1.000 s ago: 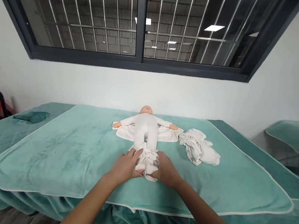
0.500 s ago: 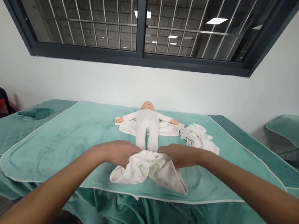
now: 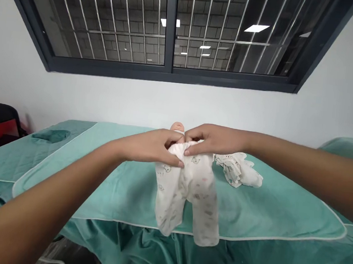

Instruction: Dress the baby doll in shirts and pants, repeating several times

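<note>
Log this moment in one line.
left hand: gripping pants at waist; right hand: same; pants: legs hanging; doll: mostly hidden; bundled cloth: on green mat

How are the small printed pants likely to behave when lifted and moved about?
The printed pants are probably floppy, since both legs droop from the waist. They look light, as the left hand and right hand hold them just by the top. The bunched waistband suggests soft fabric likely to gather, not keep its shape.
</note>
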`<action>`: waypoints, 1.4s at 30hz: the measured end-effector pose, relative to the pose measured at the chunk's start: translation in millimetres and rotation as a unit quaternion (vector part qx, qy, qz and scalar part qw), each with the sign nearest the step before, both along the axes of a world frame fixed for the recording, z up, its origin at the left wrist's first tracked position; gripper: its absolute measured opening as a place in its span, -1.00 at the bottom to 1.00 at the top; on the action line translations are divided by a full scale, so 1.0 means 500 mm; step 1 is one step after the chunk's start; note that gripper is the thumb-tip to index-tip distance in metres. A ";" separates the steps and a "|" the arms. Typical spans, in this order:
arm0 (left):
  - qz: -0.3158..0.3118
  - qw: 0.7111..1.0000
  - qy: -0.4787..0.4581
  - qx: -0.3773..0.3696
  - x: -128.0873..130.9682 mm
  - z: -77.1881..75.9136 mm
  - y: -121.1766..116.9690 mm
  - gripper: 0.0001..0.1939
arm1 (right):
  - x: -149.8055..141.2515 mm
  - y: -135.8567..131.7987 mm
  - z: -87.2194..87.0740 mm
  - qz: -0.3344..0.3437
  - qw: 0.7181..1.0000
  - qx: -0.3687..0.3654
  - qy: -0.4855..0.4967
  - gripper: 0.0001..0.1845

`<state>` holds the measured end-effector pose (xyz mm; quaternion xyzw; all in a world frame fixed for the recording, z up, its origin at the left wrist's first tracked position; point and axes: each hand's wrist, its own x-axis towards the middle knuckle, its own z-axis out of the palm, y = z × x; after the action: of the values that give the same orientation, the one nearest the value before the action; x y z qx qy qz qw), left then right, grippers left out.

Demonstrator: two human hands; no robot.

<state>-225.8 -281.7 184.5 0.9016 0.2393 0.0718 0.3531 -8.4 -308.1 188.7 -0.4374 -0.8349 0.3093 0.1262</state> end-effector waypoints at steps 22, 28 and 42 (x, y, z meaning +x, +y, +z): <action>0.245 0.899 -0.360 -0.046 -0.065 -0.162 0.078 -0.39 | -0.085 0.092 -0.142 -0.045 0.917 -0.137 0.373 -0.53; 0.353 0.902 -0.247 -0.039 -0.058 -0.333 0.120 -0.41 | -0.117 0.185 -0.261 -0.109 0.904 -0.136 0.391 -0.52; 0.399 0.888 -0.131 -0.188 0.058 -0.420 0.213 -0.51 | 0.122 0.464 -0.443 -0.409 0.902 0.112 0.078 -0.35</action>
<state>-197.0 -175.2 -25.7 0.6293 0.5390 0.2776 0.4862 52.7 -76.0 -32.8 -0.6977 -0.5994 0.1679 0.3547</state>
